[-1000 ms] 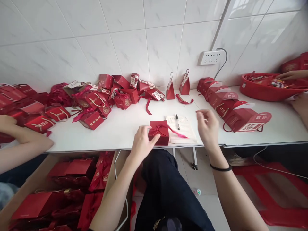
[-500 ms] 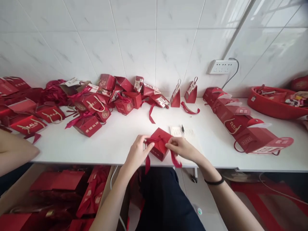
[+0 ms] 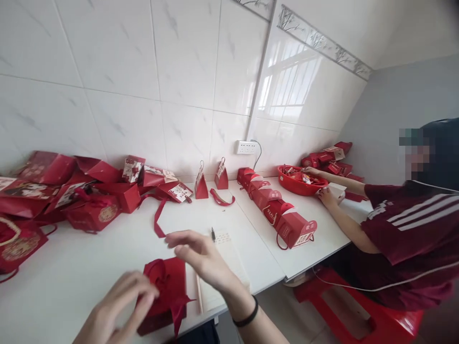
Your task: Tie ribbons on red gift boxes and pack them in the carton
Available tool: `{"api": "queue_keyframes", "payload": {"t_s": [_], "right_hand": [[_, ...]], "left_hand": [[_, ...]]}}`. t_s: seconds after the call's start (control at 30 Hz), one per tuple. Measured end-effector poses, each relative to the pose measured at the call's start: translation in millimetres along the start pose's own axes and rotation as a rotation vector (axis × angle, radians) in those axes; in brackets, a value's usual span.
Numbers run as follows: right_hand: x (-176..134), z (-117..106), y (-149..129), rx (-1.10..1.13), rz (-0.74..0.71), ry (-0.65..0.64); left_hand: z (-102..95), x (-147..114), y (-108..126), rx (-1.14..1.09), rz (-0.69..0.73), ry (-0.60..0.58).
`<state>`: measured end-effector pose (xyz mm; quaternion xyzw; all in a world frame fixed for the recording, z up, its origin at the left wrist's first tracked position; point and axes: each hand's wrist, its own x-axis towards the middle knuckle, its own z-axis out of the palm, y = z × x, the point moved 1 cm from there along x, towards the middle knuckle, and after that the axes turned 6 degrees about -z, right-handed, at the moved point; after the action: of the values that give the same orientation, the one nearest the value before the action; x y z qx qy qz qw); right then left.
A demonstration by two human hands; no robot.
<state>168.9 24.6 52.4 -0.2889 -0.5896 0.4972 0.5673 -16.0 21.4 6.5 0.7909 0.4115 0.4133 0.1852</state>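
A red gift box point(image 3: 175, 272) with a ribbon bow point(image 3: 159, 277) on top sits near the table's front edge. One ribbon tail hangs down its front. My left hand point(image 3: 120, 306) is at the box's left side, slightly blurred, with fingers bent but apart and nothing seen in them. Whether it touches the box I cannot tell. Over the box's far right corner hovers my right hand point(image 3: 201, 260), open, fingers stretched toward the left. Under and beside that hand lie a notebook point(image 3: 229, 267) and a black pen point(image 3: 213, 234).
Red boxes point(image 3: 96, 205) are heaped at the left. Two small triangular boxes point(image 3: 202, 184) stand by the wall. A row of handled boxes point(image 3: 276, 210) runs along the right, beside a red basin point(image 3: 299, 184). Another person point(image 3: 405, 224) sits there, hands at the basin and a white box.
My view has swung right, bringing the other person into sight. Both hands have come off the ribbon; the right one has risen away from the box.
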Motion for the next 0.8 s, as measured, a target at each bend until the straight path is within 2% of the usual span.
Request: {"api": "queue_keyframes", "payload": {"t_s": [0.03, 0.1, 0.17, 0.23, 0.47, 0.57, 0.7, 0.8], "right_hand": [[-5, -3, -2, -0.125, -0.056, 0.045], [-15, -10, -1, -0.414, -0.125, 0.067], [-24, -15, 6, -0.716, -0.191, -0.002], [-30, -18, 17, -0.891, -0.232, -0.071], [-33, -5, 37, -1.105, -0.244, -0.124], [-32, 0, 31, -1.127, -0.226, -0.161], [-35, 3, 19, -1.073, -0.119, -0.273], [-34, 5, 14, -1.151, -0.078, -0.314]], "left_hand": [[-2.6, 7, 1, 0.027, -0.033, 0.008], [-4.1, 20, 0, 0.101, -0.096, -0.049], [-1.1, 27, -2, 0.107, -0.110, -0.134], [3.7, 28, -3, 0.104, -0.113, -0.179], [4.7, 20, 6, 0.051, -0.257, -0.272], [1.3, 19, 8, 0.045, -0.256, -0.304], [1.3, 15, 9, 0.065, -0.246, -0.317], [3.4, 12, 11, 0.111, -0.199, -0.329]]}}
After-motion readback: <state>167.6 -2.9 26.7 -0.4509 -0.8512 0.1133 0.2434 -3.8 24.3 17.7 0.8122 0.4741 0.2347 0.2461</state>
